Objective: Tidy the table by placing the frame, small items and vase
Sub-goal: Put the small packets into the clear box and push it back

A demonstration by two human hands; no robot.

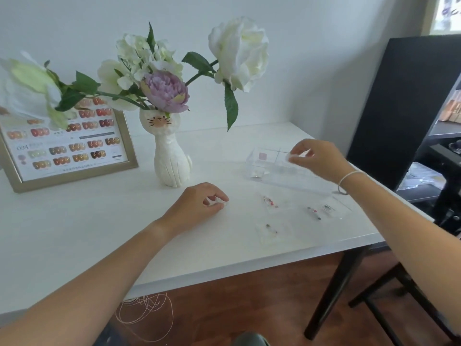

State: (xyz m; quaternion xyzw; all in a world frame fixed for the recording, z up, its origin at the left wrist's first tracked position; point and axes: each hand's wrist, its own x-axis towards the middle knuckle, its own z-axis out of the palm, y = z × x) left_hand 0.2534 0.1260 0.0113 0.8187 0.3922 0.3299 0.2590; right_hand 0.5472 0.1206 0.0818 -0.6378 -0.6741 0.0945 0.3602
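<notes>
Both bare forearms entered from the bottom edge, well apart. Left hand (pixel 199 206) rested on the white tabletop (pixel 74 233) at centre, fingers curled and pinched on something small and pale; too small to tell what. Right hand (pixel 319 159) hovered at about 2 o'clock from the left hand, fingertips pinched together on what looked like a small clear packet, directly over the clear plastic compartment box (pixel 272 163). That box lay with its long axis running roughly 10 to 4 o'clock, its near end under the right wrist. Three small clear packets with red and dark bits (pixel 270 202) (pixel 314 213) (pixel 270 228) lay loose on the table between the hands, at 3 to 4 o'clock from the left hand, 6 to 7 o'clock from the right. Judgement: small-items step in hand, the box being the likely drop point and the right hand nearer it; the left hand was nearer the leftmost packets. White cat-shaped ceramic vase with white and lilac flowers (pixel 172 156) stood at 11 o'clock from the left hand, just beyond it. Gold-framed nail colour chart (pixel 69 146) stood propped at 10 o'clock, near the vase, flowers overlapping its top.
</notes>
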